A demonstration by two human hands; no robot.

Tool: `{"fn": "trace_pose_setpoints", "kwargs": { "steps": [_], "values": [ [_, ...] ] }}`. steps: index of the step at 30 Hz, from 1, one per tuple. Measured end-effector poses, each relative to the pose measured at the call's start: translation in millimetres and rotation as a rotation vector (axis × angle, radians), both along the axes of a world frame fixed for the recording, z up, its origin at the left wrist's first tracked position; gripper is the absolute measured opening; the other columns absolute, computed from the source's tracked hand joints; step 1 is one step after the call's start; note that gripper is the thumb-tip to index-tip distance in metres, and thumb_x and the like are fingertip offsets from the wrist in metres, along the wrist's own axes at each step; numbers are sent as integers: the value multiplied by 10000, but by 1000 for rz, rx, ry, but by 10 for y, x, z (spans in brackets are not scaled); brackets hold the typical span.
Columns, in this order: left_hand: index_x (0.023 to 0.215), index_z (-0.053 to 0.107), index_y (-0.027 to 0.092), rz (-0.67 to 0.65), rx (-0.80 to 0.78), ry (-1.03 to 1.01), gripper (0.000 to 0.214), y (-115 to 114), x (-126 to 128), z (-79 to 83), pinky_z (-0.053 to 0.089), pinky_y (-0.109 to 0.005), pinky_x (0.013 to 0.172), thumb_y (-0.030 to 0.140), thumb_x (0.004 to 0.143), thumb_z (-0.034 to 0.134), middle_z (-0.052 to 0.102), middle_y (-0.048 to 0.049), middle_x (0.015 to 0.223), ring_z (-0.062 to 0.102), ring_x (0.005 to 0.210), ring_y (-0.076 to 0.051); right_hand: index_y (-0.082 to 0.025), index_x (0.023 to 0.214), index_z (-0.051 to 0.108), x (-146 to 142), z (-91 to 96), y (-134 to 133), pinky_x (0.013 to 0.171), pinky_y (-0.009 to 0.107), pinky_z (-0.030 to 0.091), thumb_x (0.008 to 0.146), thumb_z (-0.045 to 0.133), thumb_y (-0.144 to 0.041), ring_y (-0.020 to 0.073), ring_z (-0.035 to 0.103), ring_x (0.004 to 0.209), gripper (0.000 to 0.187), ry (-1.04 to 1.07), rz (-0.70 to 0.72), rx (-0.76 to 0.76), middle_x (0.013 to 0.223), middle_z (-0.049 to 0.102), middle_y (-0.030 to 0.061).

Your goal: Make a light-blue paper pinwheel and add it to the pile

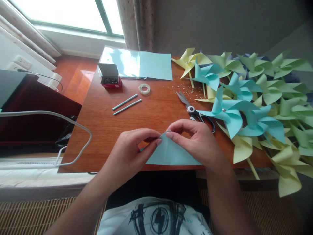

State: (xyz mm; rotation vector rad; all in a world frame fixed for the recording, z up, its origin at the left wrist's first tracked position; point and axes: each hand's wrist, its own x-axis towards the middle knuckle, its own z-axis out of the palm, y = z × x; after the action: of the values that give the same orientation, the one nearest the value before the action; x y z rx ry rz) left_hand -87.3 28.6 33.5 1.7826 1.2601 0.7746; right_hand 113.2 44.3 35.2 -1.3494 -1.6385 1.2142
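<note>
A light blue sheet of paper [171, 153], folded into a triangle, lies at the near edge of the wooden table [102, 130]. My left hand [133, 151] and my right hand [195, 140] both pinch its top corner, fingertips meeting at the peak. Black-handled scissors [193, 109] lie just beyond my right hand.
A heap of blue, yellow and green paper pinwheels [256, 101] fills the table's right side. Two blue straws [127, 104], a tape roll [144, 88], a red box of pins [110, 76], scattered pins and flat blue sheets [146, 64] lie further back. A white bar [73, 124] curves at left.
</note>
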Motion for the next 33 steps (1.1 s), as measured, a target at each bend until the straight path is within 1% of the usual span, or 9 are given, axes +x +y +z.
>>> {"fn": "trace_pose_setpoints", "kwargs": {
  "steps": [8, 22, 33],
  "values": [
    [902, 746, 169, -5, -8, -5, 80, -1, -3, 7, 510, -152, 710, 210, 908, 677, 750, 17, 807, 677, 720, -95, -211, 821, 752, -3, 34, 12, 733, 231, 535, 843, 768, -234, 136, 702, 773, 36, -8, -9, -5, 805, 774, -22],
    [893, 745, 182, 8, -14, -13, 68, -6, -1, 15, 532, -183, 689, 205, 899, 681, 755, 7, 799, 686, 708, -118, -213, 822, 758, -11, 39, 7, 744, 266, 557, 835, 776, -235, 163, 710, 786, 32, 40, -15, -31, 812, 775, -1],
    [897, 743, 176, 13, 12, -9, 51, -8, -14, -1, 532, -163, 693, 191, 888, 696, 755, 13, 799, 686, 707, -101, -215, 820, 759, -13, 38, 6, 743, 270, 559, 831, 778, -234, 166, 711, 784, 30, 46, -8, -31, 808, 773, -1]
  ]
}}
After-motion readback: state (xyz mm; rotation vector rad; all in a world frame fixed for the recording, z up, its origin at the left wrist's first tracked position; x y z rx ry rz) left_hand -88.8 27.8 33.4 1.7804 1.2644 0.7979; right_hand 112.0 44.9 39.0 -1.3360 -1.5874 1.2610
